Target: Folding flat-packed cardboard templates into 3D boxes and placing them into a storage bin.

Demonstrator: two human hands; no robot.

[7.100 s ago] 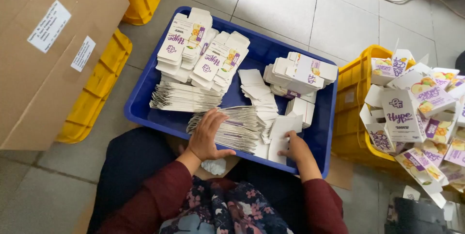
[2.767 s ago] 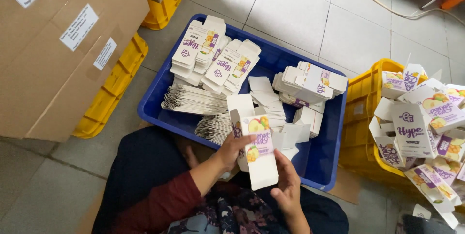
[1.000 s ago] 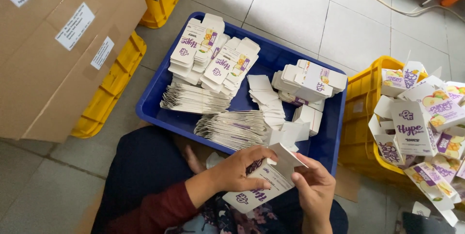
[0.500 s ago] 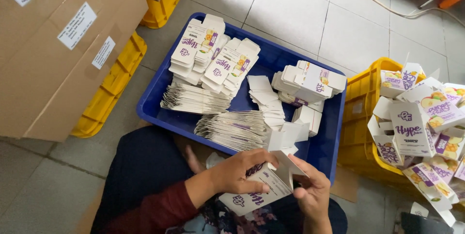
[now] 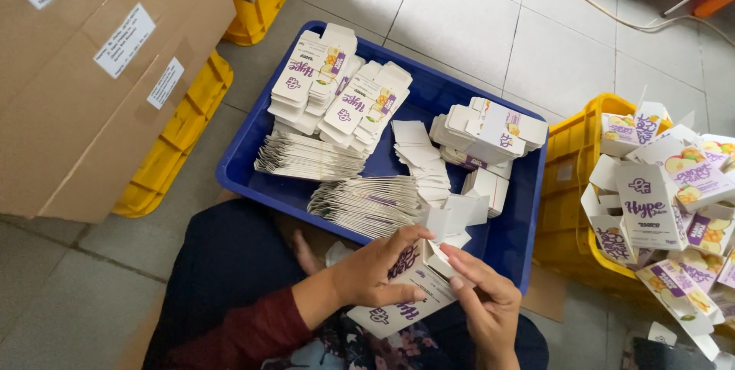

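1. Over the person's lap, a small white carton point(image 5: 398, 289) lies slanted, its long axis running from lower left to upper right.
2. The left hand point(image 5: 375, 270) grips its middle, fingers wrapped around it.
3. The right hand point(image 5: 484, 301), fingers together, presses the flap at its upper-right end, just before the blue tray point(image 5: 514, 241).

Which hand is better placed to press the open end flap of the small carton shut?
The right hand, probably. Its fingertips already rest at the open end flap of the small carton. The left hand wraps the carton body and steadies it, so it is not free.
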